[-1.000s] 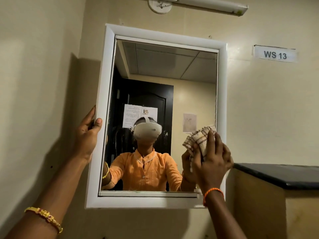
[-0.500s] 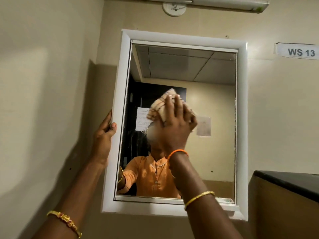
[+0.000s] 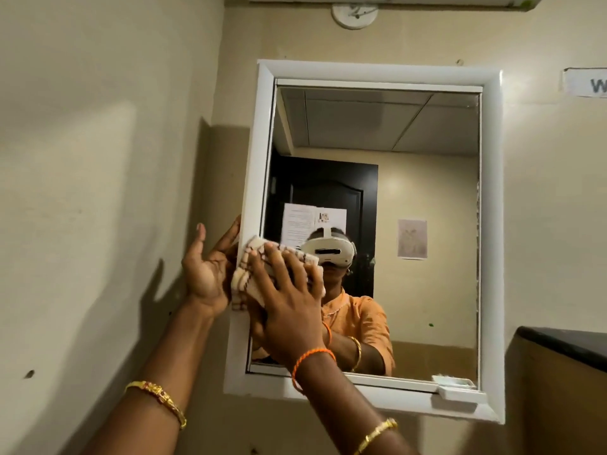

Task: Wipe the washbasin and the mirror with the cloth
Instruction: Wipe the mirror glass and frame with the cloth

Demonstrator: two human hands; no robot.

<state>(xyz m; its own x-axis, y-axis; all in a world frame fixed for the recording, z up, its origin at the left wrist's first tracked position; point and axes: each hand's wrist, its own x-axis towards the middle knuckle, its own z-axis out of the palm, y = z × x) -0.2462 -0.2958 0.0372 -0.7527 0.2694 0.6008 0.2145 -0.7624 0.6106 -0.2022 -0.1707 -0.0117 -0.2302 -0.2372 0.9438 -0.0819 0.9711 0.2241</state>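
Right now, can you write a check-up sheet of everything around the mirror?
Surface: mirror glass in a white frame on a beige wall.
Job's things: checked cloth pressed on the glass's left edge; washbasin not in view.
Clutter: small white clip at the frame's lower right corner.
Hands: right hand presses the cloth flat; left hand open beside the frame's left edge.
Cables: nothing seen.
Surroundings: light fixture above, label, dark counter at right.
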